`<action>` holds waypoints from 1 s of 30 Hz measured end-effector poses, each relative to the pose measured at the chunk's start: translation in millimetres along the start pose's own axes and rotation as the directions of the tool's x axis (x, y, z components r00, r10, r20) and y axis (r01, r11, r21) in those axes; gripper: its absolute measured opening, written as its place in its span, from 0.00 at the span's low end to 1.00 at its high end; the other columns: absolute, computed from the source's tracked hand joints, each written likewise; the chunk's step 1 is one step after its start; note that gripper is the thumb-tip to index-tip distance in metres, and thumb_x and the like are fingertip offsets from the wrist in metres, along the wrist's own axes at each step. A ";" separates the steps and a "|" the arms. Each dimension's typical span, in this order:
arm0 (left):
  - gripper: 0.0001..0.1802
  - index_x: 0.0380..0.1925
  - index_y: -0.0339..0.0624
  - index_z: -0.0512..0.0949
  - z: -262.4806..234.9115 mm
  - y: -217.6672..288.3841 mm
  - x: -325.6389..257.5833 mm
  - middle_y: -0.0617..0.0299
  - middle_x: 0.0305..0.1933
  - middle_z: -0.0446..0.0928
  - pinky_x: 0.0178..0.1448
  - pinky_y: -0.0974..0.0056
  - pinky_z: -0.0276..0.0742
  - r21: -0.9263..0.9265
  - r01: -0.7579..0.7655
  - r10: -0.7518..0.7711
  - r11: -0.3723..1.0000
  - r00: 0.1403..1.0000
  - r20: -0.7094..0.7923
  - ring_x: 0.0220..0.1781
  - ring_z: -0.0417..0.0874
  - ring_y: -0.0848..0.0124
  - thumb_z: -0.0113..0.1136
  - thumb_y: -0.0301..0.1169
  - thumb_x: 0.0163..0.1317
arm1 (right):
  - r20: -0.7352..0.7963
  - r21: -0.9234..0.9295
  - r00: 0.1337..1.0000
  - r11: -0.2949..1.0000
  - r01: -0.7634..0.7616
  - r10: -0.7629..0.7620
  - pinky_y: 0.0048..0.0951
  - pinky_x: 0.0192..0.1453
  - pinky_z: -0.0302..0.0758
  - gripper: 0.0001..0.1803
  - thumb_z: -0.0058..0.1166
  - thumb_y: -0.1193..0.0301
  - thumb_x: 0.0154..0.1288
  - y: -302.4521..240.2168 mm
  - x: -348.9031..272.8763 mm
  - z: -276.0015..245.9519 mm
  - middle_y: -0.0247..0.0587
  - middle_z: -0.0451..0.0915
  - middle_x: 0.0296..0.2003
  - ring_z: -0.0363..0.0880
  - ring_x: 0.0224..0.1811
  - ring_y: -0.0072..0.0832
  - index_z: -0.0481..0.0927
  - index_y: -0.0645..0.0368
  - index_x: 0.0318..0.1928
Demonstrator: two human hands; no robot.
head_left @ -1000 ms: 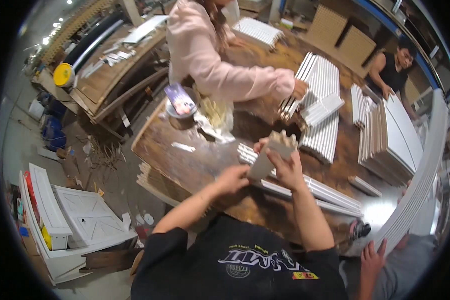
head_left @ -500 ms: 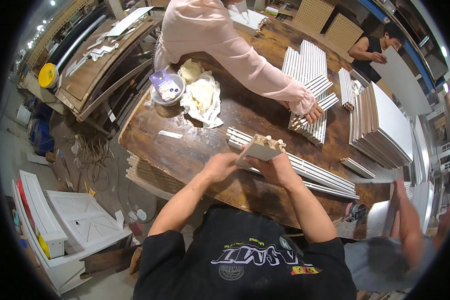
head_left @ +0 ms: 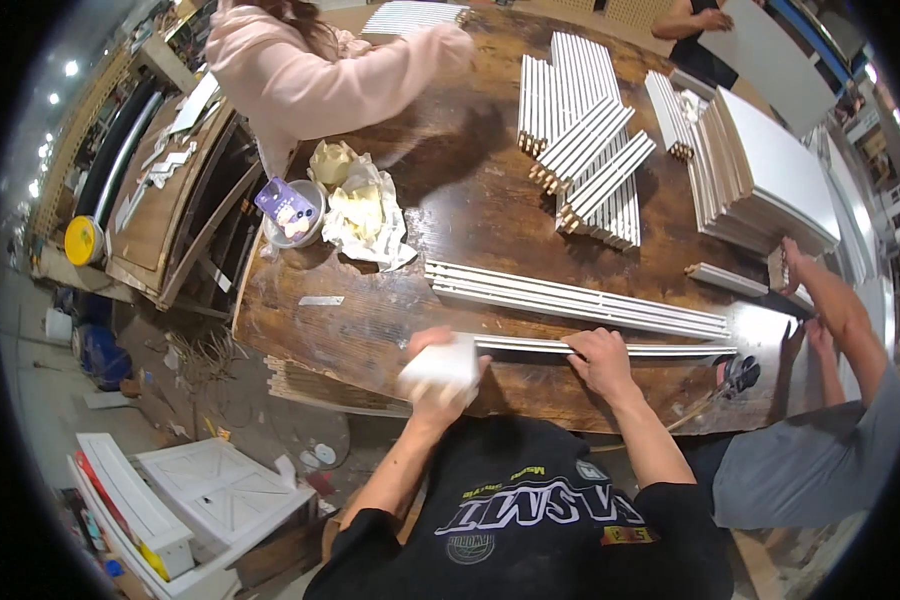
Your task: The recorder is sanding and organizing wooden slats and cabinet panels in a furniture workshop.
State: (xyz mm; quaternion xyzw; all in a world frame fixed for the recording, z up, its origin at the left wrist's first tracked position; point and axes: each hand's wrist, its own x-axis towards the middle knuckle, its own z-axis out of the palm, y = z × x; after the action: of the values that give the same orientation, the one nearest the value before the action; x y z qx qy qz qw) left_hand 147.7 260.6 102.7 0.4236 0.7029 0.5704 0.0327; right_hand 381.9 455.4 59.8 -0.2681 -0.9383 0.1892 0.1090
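My left hand (head_left: 432,372) grips a pale sanding block (head_left: 440,367) at the left end of a long white slat (head_left: 610,348) lying near the front edge of the wooden table (head_left: 370,310). My right hand (head_left: 597,358) presses flat on the same slat farther right, fingers closed over its edge. Just beyond lie several more long white slats (head_left: 580,297) side by side.
A person in a pink sleeve (head_left: 350,70) leans over the table's far left. A bowl (head_left: 295,212) and crumpled rags (head_left: 362,205) sit at left. Short white slat stacks (head_left: 585,160) and white panels (head_left: 770,180) lie at back right. A person in grey (head_left: 820,440) works at right.
My hands came down from holding the block above the table; the left now rubs the block on the slat's end and the right holds the slat. The view shifted toward the table.
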 end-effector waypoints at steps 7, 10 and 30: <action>0.28 0.53 0.40 0.63 -34.7 -25.4 -38.6 0.38 0.62 0.73 0.64 0.50 0.75 0.079 0.003 0.009 0.997 0.989 -0.147 0.62 0.78 0.51 0.70 0.26 0.58 | -0.141 0.027 0.988 0.997 0.068 -0.064 0.37 0.44 0.69 0.19 0.71 0.68 0.52 -39.7 9.8 23.5 0.21 0.87 0.44 0.78 0.42 0.30 0.88 0.43 0.48; 0.30 0.54 0.37 0.63 -38.7 -26.4 -22.0 0.40 0.60 0.73 0.67 0.51 0.75 0.241 0.005 0.007 0.971 0.999 -0.049 0.65 0.78 0.46 0.69 0.22 0.55 | -0.161 0.042 0.985 0.997 0.062 -0.054 0.37 0.44 0.70 0.16 0.68 0.66 0.54 -34.6 15.7 26.1 0.23 0.87 0.42 0.79 0.42 0.30 0.88 0.43 0.46; 0.24 0.57 0.35 0.66 -27.4 -60.7 56.2 0.54 0.53 0.66 0.59 0.59 0.72 0.053 0.202 -0.195 0.978 0.974 -0.116 0.54 0.72 0.63 0.66 0.34 0.71 | -0.750 -0.071 0.595 0.860 -0.505 0.287 0.47 0.66 0.74 0.23 0.64 0.62 0.67 222.8 119.4 -261.2 0.51 0.84 0.55 0.79 0.61 0.51 0.82 0.57 0.59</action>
State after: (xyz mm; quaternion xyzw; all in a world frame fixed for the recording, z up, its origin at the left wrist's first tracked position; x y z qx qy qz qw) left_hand 63.4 275.5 86.4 0.3200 0.7605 0.5638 0.0374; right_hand 465.3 772.7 216.4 -0.5362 -0.7515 -0.0442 0.3819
